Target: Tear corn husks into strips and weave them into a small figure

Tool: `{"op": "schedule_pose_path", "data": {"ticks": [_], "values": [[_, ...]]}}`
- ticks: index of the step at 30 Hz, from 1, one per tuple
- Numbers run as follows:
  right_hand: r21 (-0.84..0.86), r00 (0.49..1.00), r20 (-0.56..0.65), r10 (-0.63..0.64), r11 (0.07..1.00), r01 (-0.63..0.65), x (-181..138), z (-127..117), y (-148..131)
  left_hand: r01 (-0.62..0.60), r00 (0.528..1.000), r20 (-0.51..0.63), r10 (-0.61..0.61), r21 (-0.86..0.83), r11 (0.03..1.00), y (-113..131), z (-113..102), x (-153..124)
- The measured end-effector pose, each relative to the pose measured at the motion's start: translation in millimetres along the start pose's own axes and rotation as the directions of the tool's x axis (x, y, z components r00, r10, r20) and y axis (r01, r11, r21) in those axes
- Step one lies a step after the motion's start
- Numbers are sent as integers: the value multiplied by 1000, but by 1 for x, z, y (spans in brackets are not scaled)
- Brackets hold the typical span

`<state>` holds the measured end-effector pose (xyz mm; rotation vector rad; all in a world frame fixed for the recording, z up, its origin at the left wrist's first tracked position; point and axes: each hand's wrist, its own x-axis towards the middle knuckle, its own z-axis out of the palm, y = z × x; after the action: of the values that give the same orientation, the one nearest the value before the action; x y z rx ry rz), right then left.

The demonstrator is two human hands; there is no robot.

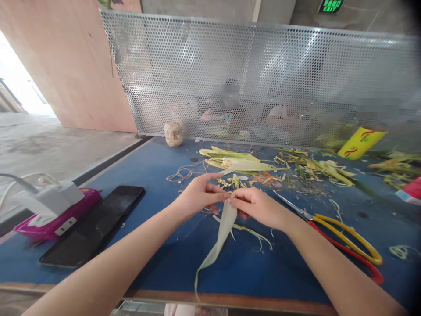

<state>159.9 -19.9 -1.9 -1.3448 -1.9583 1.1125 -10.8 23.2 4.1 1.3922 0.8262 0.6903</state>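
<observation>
A long pale strip of corn husk (222, 230) hangs from my fingertips, its thin twisted tail reaching the table's front edge. My left hand (200, 195) pinches the top end between thumb and fingertips. Right against it, my right hand (258, 206) grips the same end with its fingers bent. The exact grip is partly hidden by the fingers. Thin green plant shreds (253, 232) lie under the husk. Behind the hands are more green corn husks (243, 164). Scissors (311, 217) with yellow and red handles rest partly beneath my right forearm.
A black phone (95, 224) and a purple power strip (69, 215) with a charger (54, 197) lie left. Twine (186, 172), a whitish roll (173, 134), husk scraps (315, 169) and a yellow roll (362, 142) are farther back. A perforated metal screen (197, 66) borders the blue table (158, 272).
</observation>
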Motion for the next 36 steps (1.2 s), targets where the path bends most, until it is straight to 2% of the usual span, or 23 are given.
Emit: {"op": "schedule_pose_path", "data": {"ticks": [8, 15, 20, 24, 28, 36], "values": [[-44, 999, -39, -1, 999, -1, 1, -2, 2, 35, 999, 27, -32, -107, 994, -4, -2, 2], [138, 999, 33, -10, 990, 5, 1, -5, 2, 80, 997, 23, -77, -187, 979, 0, 0, 0], [214, 1000, 5, 13, 977, -14, 2, -5, 1, 38, 999, 17, -36, -180, 983, 2, 0, -2], [109, 1000, -13, -18, 994, 19, 1, -3, 0, -4, 1000, 7, 5, -141, 990, 1, 0, -2], [-78, 990, -137, -29, 997, 19, 1, -1, 1, -16, 1000, -12, 15, -94, 995, 2, 2, -3], [-63, 987, -137, -83, 995, 75, 0, -1, -3, -60, 998, -4, 60, -86, 994, 1, 2, -2]]}}
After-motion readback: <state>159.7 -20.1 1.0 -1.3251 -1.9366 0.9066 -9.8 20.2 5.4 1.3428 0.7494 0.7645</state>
